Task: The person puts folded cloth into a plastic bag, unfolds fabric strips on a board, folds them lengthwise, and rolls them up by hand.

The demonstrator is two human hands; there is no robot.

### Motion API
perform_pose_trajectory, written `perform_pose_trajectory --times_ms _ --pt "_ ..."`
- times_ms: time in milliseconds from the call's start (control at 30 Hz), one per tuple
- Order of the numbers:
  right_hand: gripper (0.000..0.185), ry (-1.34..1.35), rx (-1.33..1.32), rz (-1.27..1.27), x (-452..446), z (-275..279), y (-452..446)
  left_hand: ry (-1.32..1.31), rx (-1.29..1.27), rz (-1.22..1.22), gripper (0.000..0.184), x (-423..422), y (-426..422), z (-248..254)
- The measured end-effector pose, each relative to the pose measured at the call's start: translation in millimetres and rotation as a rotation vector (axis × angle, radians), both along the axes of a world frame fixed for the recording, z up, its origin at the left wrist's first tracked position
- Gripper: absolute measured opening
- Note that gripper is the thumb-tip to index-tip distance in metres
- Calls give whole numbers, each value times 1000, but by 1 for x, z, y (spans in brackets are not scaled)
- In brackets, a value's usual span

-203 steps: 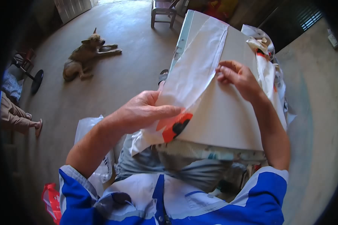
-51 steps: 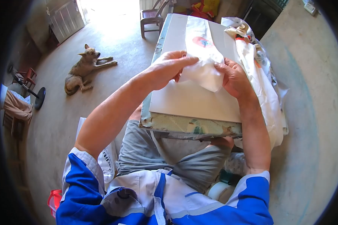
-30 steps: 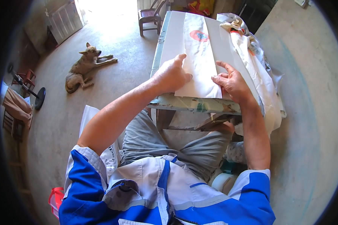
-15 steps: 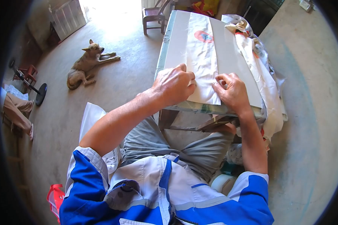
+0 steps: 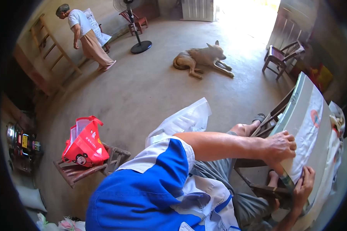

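A white cloth strip (image 5: 309, 131) with a red round print lies lengthwise on the pale tabletop (image 5: 299, 111) at the right of the view. My left hand (image 5: 280, 147) is closed with curled fingers beside the strip's left edge, over the table's near side. What it holds, if anything, is hidden. At the near end of the strip, my right hand (image 5: 304, 188) has its fingers and thumb closed on the cloth by the table's edge. More bunched white fabric (image 5: 337, 134) hangs along the table's far right side.
A red bag (image 5: 86, 144) stands on a wooden stool (image 5: 75, 175) to my left. White plastic sheeting (image 5: 185, 120) is beside my arm. A dog (image 5: 202, 59) lies on the floor. Another person (image 5: 85, 36) is near a ladder (image 5: 52, 44) and a fan (image 5: 141, 46). A chair (image 5: 280, 57) stands behind the table.
The view has swung left, so the table now sits at the right and the red bag, ladder and whole person show. My right hand is lower, at the strip's near end.
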State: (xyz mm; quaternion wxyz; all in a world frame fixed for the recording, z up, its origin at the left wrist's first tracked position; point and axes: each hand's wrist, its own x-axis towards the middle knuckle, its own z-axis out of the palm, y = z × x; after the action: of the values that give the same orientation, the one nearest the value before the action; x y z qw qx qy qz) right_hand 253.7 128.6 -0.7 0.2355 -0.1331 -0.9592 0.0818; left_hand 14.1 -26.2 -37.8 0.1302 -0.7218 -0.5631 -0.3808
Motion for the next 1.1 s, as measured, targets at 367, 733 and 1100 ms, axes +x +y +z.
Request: perform_pose_trajectory --times_ms 367,733,1100 --pt "44 64 -113 134 22 -11 -10 61 -137 130 63 13 -10 9" --pt "21 409 -168 -11 10 -12 -15 34 -197 120 63 22 -14 26" --pt "30 126 64 33 18 7 -16 42 -211 127 43 18 -11 28"
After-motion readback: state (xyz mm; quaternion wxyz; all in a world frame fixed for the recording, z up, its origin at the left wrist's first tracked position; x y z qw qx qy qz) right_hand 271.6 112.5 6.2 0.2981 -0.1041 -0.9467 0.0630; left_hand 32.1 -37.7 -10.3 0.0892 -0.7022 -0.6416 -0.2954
